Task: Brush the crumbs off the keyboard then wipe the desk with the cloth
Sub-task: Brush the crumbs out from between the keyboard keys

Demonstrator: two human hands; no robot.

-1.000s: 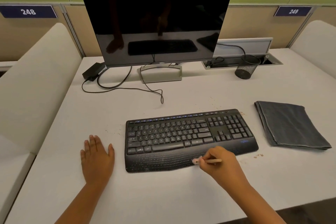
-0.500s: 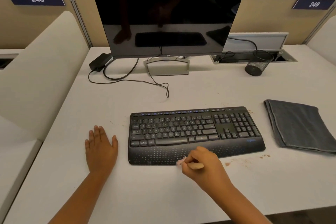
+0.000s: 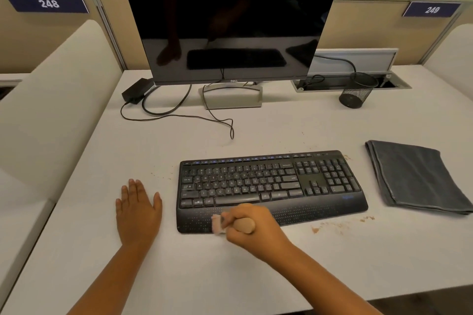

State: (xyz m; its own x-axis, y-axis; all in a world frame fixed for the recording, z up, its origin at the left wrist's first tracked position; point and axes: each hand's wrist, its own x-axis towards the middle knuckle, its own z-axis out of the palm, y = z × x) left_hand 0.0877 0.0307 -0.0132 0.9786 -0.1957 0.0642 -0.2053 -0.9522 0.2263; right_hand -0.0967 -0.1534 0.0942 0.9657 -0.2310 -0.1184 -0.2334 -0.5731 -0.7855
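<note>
- On the white desk [image 3: 256, 276] lies a black keyboard [image 3: 271, 186] with a dotted palm rest along its near edge.
- At the left end of that palm rest, the right hand [image 3: 252, 231] is curled around a small brush [image 3: 234, 224]; its pale wooden handle shows between the fingers and its light bristles, blurred, point left and sit over the palm rest's near edge.
- To the left of the keyboard, apart from it, the left hand [image 3: 138, 212] lies flat on the desk, palm down, fingers straight and holding nothing.
- Brown crumbs [image 3: 340, 224] are strewn on the desk just in front of the keyboard's right end, with a few more specks by its far right corner and off its left end.
- A folded dark grey cloth [image 3: 417, 176] rests on the desk to the right of the keyboard, near it but not touching.
- Behind the keyboard stands a dark Dell monitor [image 3: 230, 23] on a silver stand, with a black power adapter [image 3: 135, 93] and looping cables to its left.
- A black mesh pen cup [image 3: 357, 91] stands at the far right, beside a recessed cable tray [image 3: 399, 84].
</note>
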